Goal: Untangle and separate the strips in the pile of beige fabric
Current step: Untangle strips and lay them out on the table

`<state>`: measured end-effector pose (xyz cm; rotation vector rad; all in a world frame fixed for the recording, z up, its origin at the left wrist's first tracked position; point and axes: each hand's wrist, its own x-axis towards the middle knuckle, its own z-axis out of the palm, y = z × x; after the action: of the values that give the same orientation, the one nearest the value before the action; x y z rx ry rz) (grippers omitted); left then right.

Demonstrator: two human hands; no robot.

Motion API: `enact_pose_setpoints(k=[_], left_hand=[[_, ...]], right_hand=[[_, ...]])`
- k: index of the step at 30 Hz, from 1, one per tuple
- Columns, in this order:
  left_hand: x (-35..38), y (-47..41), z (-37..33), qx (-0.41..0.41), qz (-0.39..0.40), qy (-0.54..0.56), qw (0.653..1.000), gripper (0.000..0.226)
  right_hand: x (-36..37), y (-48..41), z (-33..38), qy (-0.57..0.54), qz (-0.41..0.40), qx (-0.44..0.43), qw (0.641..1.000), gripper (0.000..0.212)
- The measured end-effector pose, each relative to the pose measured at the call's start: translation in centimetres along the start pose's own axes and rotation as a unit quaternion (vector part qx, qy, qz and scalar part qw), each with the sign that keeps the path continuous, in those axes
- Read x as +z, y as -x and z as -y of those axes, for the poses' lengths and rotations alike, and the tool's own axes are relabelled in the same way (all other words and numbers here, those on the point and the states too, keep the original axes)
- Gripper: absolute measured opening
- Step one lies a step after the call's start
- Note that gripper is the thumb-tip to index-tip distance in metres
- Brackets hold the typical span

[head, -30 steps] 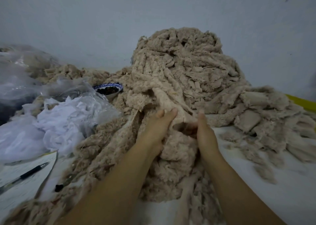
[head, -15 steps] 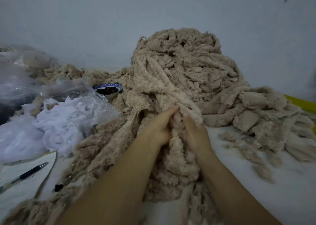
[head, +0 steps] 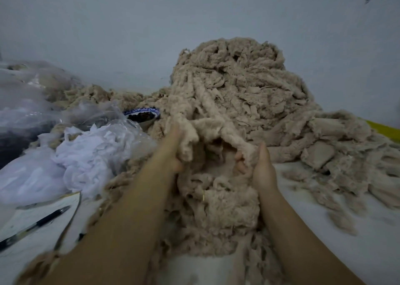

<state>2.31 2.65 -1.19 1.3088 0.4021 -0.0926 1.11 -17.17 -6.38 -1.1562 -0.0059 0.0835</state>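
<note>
A tall pile of beige fabric strips [head: 236, 85] rises against the wall and spreads right across the white surface. At its front foot, my left hand [head: 173, 148] grips one end of a fluffy beige strip [head: 216, 129], which arches over to my right hand [head: 257, 165], whose fingers curl round the other end. The strip is held up above a loose heap of beige fabric [head: 216, 209] between my forearms. Parts of both hands are hidden by the fabric.
White crumpled cloth in clear plastic [head: 86, 150] lies at the left. A blue-rimmed bowl [head: 142, 116] with dark contents stands behind it. A pen [head: 34, 226] rests on paper at the lower left. A yellow edge [head: 383, 129] shows at far right.
My hands, close together in the fabric before, have moved apart and lifted, stretching a strip between them.
</note>
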Motion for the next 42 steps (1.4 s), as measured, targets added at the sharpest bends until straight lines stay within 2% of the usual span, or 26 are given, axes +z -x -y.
enact_pose_setpoints(k=[1,2,3,4,6,7,8,10,12,13,15,16,18,20,21,23,24,26,29,33,36,38,40,42], left_hand=[[1.4,-0.2,1.7,0.070,-0.114,-0.094,0.987,0.043],[2.5,0.3,3.1,0.157,-0.195,-0.208,0.946,0.047],[3.5,0.8,4.1,0.206,-0.203,-0.288,0.913,0.050],[4.5,0.8,4.4,0.200,-0.167,-0.306,0.916,0.055],[5.9,1.6,4.5,0.082,-0.034,-0.202,0.975,0.070],[6.4,1.9,4.2,0.044,0.016,-0.142,0.989,0.067],[6.7,2.0,3.9,0.024,0.050,-0.075,0.996,0.054],[7.2,1.6,3.0,-0.005,0.064,0.071,0.995,0.032],[7.0,1.3,1.4,-0.028,0.025,0.172,0.984,0.032],[6.8,1.2,0.9,-0.027,0.002,0.193,0.981,0.032],[6.8,1.4,0.3,-0.015,-0.025,0.199,0.980,0.034],[6.9,1.5,0.5,-0.010,-0.034,0.178,0.983,0.035],[7.2,1.6,1.2,0.002,-0.039,0.123,0.992,0.037],[7.6,2.0,2.3,0.027,-0.030,0.073,0.996,0.043],[7.8,2.0,2.9,0.043,-0.034,0.038,0.998,0.046],[8.1,2.5,4.0,0.063,-0.037,-0.011,0.997,0.049],[8.2,2.6,4.3,0.059,-0.032,-0.004,0.998,0.048],[8.1,2.4,4.2,0.018,-0.012,0.111,0.994,0.041],[7.3,1.3,2.6,-0.040,-0.045,0.238,0.969,0.043],[6.0,0.2,0.6,-0.063,-0.114,0.283,0.950,0.040],[5.1,-0.1,0.6,-0.053,-0.126,0.308,0.942,0.035],[4.5,0.0,0.9,-0.045,-0.115,0.328,0.937,0.034],[3.9,0.4,1.1,-0.022,-0.069,0.351,0.933,0.037],[3.1,0.7,1.0,-0.008,0.000,0.384,0.923,0.034]], right_hand=[[0.2,0.2,-0.2,0.017,0.010,-0.017,1.000,0.078],[0.1,0.5,-0.3,0.051,0.008,-0.031,0.998,0.077],[-0.1,0.7,-0.3,0.091,0.000,-0.040,0.995,0.075],[-0.2,0.9,-0.2,0.133,-0.006,-0.047,0.990,0.072],[-0.2,1.0,-0.5,0.214,-0.014,-0.055,0.975,0.060],[0.0,1.2,-0.6,0.253,-0.010,-0.055,0.966,0.052],[0.2,1.4,-0.8,0.291,0.001,-0.064,0.955,0.045],[0.5,1.9,-1.3,0.339,0.034,-0.102,0.934,0.047],[0.6,2.2,-1.6,0.337,0.055,-0.130,0.931,0.056],[0.5,2.3,-1.5,0.340,0.046,-0.139,0.929,0.055],[0.4,1.9,-1.5,0.326,0.011,-0.126,0.937,0.053],[0.4,1.6,-1.4,0.287,0.007,-0.100,0.953,0.052],[0.8,1.2,-1.1,0.098,0.054,0.000,0.994,0.048],[1.0,1.0,-0.7,-0.063,0.070,0.081,0.992,0.058],[0.9,0.7,-0.6,-0.094,0.063,0.095,0.989,0.063],[0.6,0.2,-0.3,-0.100,0.041,0.111,0.988,0.057],[0.4,0.1,0.0,-0.110,0.032,0.118,0.986,0.051],[0.4,0.2,0.5,-0.149,0.013,0.119,0.982,0.043],[1.1,0.7,1.0,-0.123,-0.012,0.071,0.990,0.030],[2.3,1.1,0.9,-0.081,0.018,0.044,0.996,0.017],[2.2,1.2,0.8,-0.057,0.005,0.028,0.998,0.014],[1.6,1.2,0.5,-0.019,-0.002,0.009,1.000,0.016],[0.9,1.1,0.2,0.002,0.013,0.001,1.000,0.020],[0.2,1.3,0.1,0.036,0.051,0.027,0.998,0.006]])
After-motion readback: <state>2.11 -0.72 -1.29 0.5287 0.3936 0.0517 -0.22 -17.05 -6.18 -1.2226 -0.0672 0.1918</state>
